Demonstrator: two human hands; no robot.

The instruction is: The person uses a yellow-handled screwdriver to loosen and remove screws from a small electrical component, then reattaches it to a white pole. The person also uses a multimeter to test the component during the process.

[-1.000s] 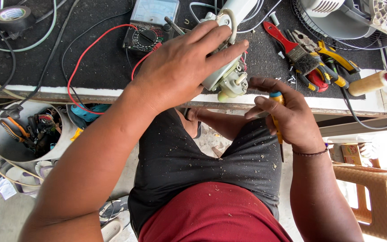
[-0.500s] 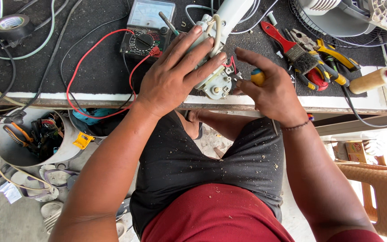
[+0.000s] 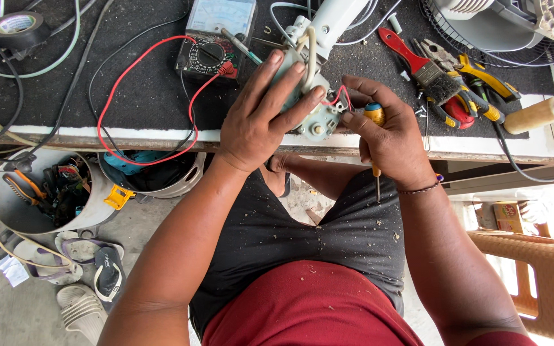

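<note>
Gripping a small grey motor unit (image 3: pixel 312 115) at the bench edge, the left hand (image 3: pixel 258 118) wraps over it from 8 o'clock, fingers spread across its top and closed on it. A white fan neck (image 3: pixel 335 22) runs from the unit toward 12 o'clock, and thin red wires (image 3: pixel 338 97) loop out at its 3 o'clock side. The right hand (image 3: pixel 389 138), at 3 o'clock of the unit, is closed on a screwdriver (image 3: pixel 375 138): the orange-and-blue handle top shows by the thumb, and the thin shaft pokes out below the fist toward 6 o'clock. Its fingertips touch the wires.

Below the bench at 9 o'clock, a pale bucket (image 3: pixel 8 214) lies tilted, holding a tangle of dark parts, orange-handled tools and wire; single pieces cannot be told apart. Next to it, a second tub (image 3: pixel 181 179) holds something blue, mostly hidden by the bench edge and the red lead (image 3: pixel 120 83) hanging over it.

On the black mat, an analog multimeter (image 3: pixel 216 38) sits at 11 o'clock of the hands, its top cut off by the frame. At 2 o'clock lie a red-handled brush (image 3: pixel 418 64), pliers (image 3: pixel 476 80) and a glue bottle (image 3: pixel 537 115). A fan guard (image 3: pixel 501 35) is cropped at the upper right corner. The left palm covers most of the unit, so its face is hard to read.
</note>
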